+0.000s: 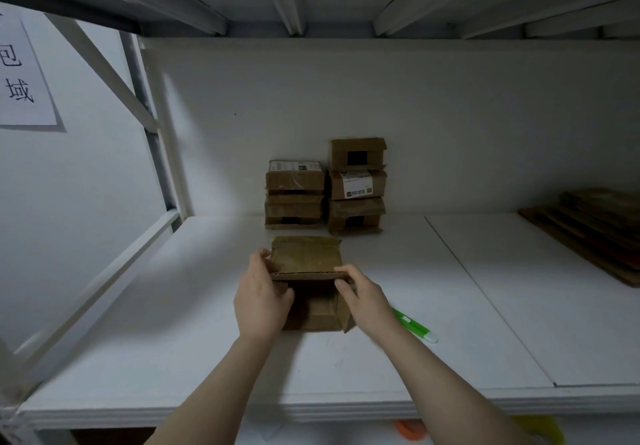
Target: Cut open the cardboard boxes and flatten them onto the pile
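A paper sign (24,73) hangs far left of my grips, clear of the work. My left grip (263,292) curls round the left side of the open box (306,259), steadying it on the white shelf (173,340). Beyond it wait stacked taped boxes (294,181). My right grip (363,295) pinches the raised flap's corrugated edge, probably to fold it flat. The brown board looks dull and creased. Just right lies the green cutter (415,328), within reach. Far right sits the flat cardboard pile (595,233).

Open box (304,259), stacked boxes (356,184), flat pile (595,226)
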